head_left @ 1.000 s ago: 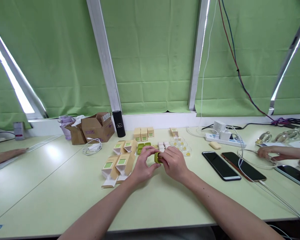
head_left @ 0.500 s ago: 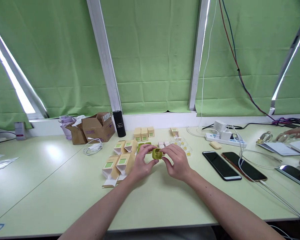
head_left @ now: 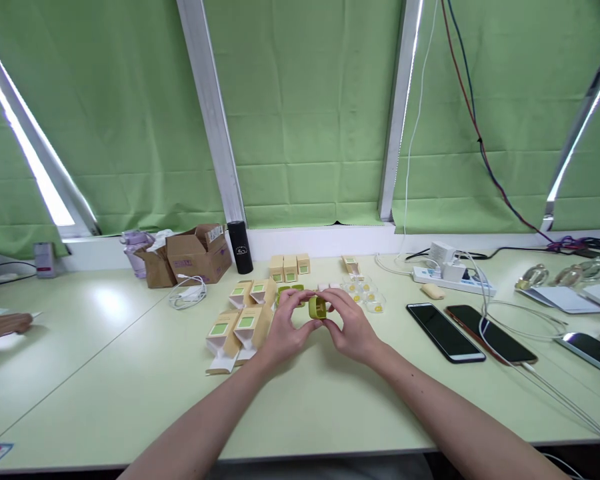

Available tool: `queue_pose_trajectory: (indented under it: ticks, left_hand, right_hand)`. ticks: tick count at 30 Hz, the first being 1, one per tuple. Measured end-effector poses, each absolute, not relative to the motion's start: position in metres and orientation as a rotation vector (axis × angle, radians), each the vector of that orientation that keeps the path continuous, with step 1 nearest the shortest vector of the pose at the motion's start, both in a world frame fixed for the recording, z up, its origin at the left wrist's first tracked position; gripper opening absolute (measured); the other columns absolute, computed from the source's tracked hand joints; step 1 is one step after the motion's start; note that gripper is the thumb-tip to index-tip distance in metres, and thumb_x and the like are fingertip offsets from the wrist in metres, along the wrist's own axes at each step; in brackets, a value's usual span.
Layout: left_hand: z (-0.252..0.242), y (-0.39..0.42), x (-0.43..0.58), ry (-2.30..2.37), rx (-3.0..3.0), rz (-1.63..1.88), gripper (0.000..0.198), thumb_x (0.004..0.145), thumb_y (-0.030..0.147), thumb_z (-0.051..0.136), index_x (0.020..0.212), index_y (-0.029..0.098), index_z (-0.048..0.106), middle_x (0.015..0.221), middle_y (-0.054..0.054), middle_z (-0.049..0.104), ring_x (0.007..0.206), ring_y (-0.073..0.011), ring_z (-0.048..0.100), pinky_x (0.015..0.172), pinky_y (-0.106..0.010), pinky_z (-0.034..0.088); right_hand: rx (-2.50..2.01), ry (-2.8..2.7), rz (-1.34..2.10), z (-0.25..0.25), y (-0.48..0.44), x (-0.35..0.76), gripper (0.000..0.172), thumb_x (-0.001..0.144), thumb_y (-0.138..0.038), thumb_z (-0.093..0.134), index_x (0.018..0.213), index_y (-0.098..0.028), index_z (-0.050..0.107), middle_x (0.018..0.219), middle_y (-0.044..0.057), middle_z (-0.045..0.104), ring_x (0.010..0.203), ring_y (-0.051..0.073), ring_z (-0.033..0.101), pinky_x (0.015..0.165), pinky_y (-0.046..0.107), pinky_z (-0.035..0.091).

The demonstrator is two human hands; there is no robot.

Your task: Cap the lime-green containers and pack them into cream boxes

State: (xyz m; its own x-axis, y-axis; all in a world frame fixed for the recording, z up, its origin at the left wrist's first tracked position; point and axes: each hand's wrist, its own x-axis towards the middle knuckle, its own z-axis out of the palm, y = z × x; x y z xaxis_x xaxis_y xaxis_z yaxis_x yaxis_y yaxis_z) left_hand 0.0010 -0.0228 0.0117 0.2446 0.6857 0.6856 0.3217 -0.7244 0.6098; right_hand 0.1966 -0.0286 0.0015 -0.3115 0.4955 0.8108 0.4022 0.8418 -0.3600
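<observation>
Between the fingertips of both hands is a small olive-green plastic case (head_left: 317, 307), its hollow side facing me. My left hand (head_left: 287, 328) pinches its left edge with thumb and fingers. The right edge is gripped by my right hand (head_left: 354, 327), also pinching. Behind my left fingers, more green cases (head_left: 290, 289) are partly hidden. Small white pieces (head_left: 325, 287) lie just beyond my right fingers, and clear plastic cups with yellow spots (head_left: 375, 301) lie to their right. Several cardboard boxes (head_left: 222, 337) with green labels and open flaps lie left of my left hand.
Small closed boxes (head_left: 290, 268) and one more box (head_left: 351, 267) stand at the back. A black cylinder (head_left: 239, 248) and a brown carton (head_left: 199, 257) are back left. Right are phones (head_left: 445, 333), a power strip (head_left: 463, 283) and cables. Another person's hand (head_left: 5, 328) reaches in left.
The green case has turned slightly and shifted a little right in my fingers. Another person's hand has appeared at the far left; the upper hand at the far right has left view.
</observation>
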Motion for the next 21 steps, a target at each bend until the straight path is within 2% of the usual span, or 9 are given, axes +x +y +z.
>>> queue_pose_trajectory:
  ticks: [4,8,11,21]
  left_hand:
    - [0.0146,-0.0248,0.0,0.95,2.129,1.459,0.032,0.092,0.03,0.068,0.124,0.026,0.064,0.121,-0.01,0.059,0.119,-0.0256,0.058,0.103,-0.045,0.052]
    - [0.0159,-0.0231,-0.0018,1.024,2.069,1.455,0.017,0.097,0.031,0.06,0.107,0.023,0.069,0.113,-0.01,0.062,0.116,-0.0251,0.058,0.102,-0.044,0.05]
    - [0.0145,-0.02,-0.0017,1.077,2.041,1.432,0.015,0.096,0.032,0.06,0.099,0.021,0.071,0.107,-0.01,0.063,0.111,-0.0248,0.059,0.1,-0.043,0.049]
    - [0.0094,-0.0177,0.0016,1.084,2.031,1.369,0.012,0.091,0.032,0.064,0.089,0.021,0.069,0.098,-0.007,0.063,0.101,-0.0233,0.059,0.091,-0.039,0.05]
  right_hand:
    - [-0.653,-1.829,0.276,0.0023,-0.0269,0.1944,0.059,0.082,-0.003,0.058,0.135,-0.03,0.057,0.129,0.011,0.062,0.114,0.027,0.064,0.084,0.044,0.065]
    - [-0.667,-1.725,0.357,0.0006,-0.024,0.1938,0.052,0.079,-0.002,0.059,0.125,-0.027,0.06,0.122,0.009,0.063,0.108,0.025,0.065,0.087,0.043,0.065]
    - [-0.683,-1.688,0.393,-0.002,-0.0227,0.1929,0.05,0.078,-0.003,0.06,0.122,-0.027,0.06,0.12,0.008,0.064,0.106,0.023,0.065,0.089,0.043,0.065]
    - [-0.674,-1.716,0.403,-0.0049,-0.0238,0.1889,0.05,0.076,-0.003,0.059,0.12,-0.026,0.061,0.118,0.007,0.064,0.105,0.023,0.065,0.091,0.044,0.063]
